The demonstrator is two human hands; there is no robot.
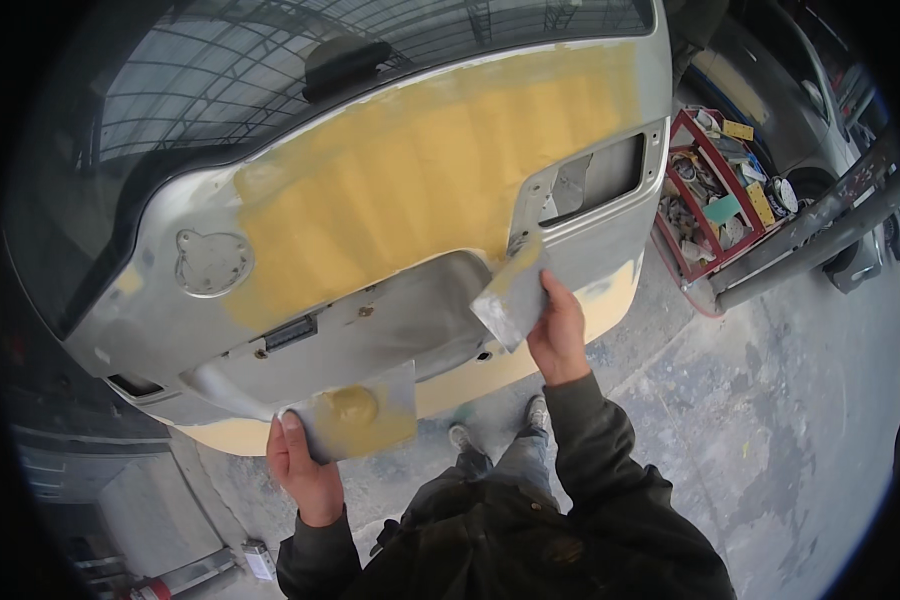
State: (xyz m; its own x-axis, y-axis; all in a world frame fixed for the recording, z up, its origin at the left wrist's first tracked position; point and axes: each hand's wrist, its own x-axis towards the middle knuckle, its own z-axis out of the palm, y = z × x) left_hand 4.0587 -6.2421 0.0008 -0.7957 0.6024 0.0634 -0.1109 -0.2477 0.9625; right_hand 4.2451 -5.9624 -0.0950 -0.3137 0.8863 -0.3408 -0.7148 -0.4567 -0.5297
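Note:
My left hand (306,478) grips the edge of a flat grey mixing board (395,385) held level, with a mound of yellow body filler (352,405) on it. In my right hand (560,335) is a wide, thin filler spreader (510,310), smeared with yellow; its upper end lies over the tailgate near the light opening, and whether it touches cannot be told. Yellow filler (370,190) covers a broad band of the silver tailgate (195,340) below the rear window. My right fingers hide part of the spreader's edge.
A red cart (705,150) full of tools and cans stands at the right, beside a dark lift post (800,235). Another car (760,75) is behind it. A small box-like can (258,560) sits on the stained concrete floor (750,400) at lower left.

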